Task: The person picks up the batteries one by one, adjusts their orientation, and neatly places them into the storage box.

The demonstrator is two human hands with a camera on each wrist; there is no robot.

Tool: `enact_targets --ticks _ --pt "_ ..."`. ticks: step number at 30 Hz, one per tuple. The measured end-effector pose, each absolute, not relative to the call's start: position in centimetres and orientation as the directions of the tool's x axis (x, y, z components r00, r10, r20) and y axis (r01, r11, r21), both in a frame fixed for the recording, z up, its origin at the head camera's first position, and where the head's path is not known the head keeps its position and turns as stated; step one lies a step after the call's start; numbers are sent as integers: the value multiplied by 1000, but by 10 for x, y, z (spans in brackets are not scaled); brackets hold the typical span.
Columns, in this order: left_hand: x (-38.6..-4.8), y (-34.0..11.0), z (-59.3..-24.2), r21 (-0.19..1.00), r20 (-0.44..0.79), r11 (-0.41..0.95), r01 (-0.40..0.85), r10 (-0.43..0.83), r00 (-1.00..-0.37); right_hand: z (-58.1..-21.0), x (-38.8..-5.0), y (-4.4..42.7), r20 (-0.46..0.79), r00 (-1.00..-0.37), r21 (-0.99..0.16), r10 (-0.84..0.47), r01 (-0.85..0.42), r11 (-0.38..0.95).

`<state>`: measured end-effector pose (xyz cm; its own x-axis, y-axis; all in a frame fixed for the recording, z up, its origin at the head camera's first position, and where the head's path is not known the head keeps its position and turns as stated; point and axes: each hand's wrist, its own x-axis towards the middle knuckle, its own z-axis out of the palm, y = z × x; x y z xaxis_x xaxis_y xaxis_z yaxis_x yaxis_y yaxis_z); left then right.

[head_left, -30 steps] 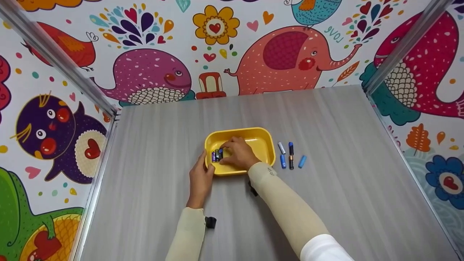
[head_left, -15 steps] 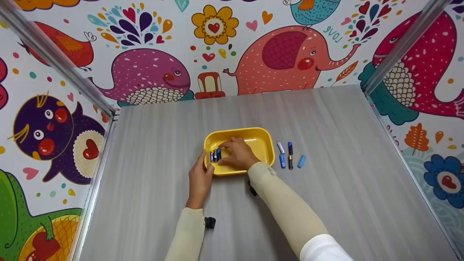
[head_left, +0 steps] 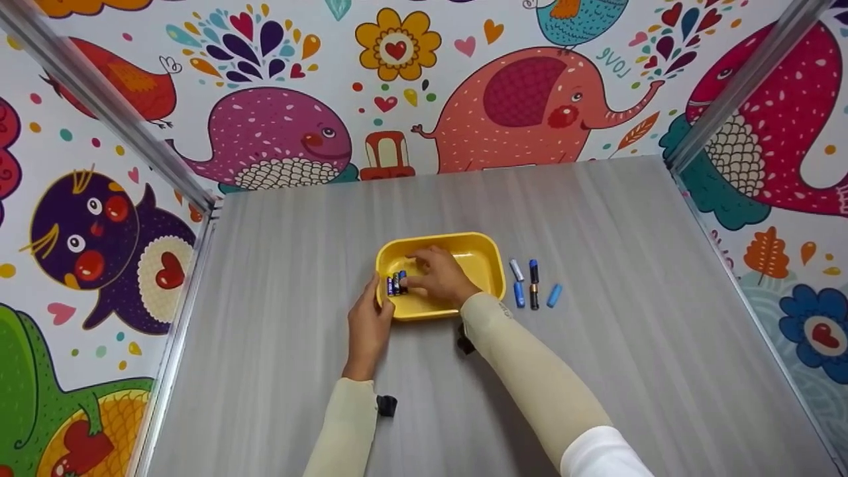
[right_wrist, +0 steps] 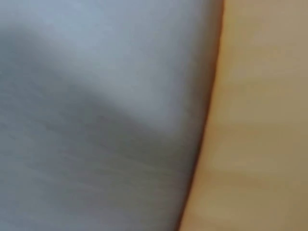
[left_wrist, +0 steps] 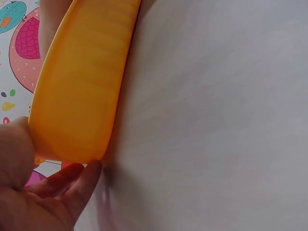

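A shallow yellow plastic tray (head_left: 487, 265) lies on the table. My left hand (head_left: 369, 324) grips its left end, and in the left wrist view the thumb lies at the rim while the fingertips (left_wrist: 91, 173) press the outer wall near the base. Inside, at the left end, small batteries (head_left: 396, 283) stand side by side in a row, dark with purple and blue parts. My right hand (head_left: 442, 277) is over the tray, its fingers spread and raised off the batteries. Its thumb is close to the rightmost one; contact cannot be made out.
Right of the tray lie several loose batteries: a white one (head_left: 516, 269), blue ones (head_left: 519, 295) and a black and copper one (head_left: 534, 297). One blue battery (head_left: 554, 295) lies farther right. Printed wall panels (head_left: 285, 132) and metal posts (head_left: 742, 86) border the grey table (head_left: 285, 265).
My right hand has let go of the rightmost battery in the row, its fingers parting and shifting slightly right. The left hand keeps its hold on the tray.
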<state>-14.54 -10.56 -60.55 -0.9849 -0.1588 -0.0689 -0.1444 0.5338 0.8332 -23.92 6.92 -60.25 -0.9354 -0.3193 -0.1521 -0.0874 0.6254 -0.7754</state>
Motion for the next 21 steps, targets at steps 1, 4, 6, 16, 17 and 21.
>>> enact_targets --ticks 1,4,6,16,17,21 --pt "-145 -106 -606 835 -66 533 -141 -158 -985 -601 -239 69 -157 -935 -789 -317 -75 610" --pt "-145 -107 -606 839 -59 528 -132 -153 -986 -596 -236 69 -161 -937 -820 -309 -47 570" --pt "-145 -107 -606 839 -54 528 -127 -152 -987 -591 -232 69 -159 -939 -835 -304 -37 549" --pt "-143 -106 -605 840 -2 537 -78 -139 -990 -557 -215 105 -50 -967 -827 -250 -100 553" --pt "-143 -106 -605 840 -5 537 -80 -141 -990 -553 -214 111 -47 -969 -829 -241 -97 551" --pt "-143 -106 -606 839 7 540 -70 -140 -990 -544 -214 136 30 -975 -825 -220 -149 546"
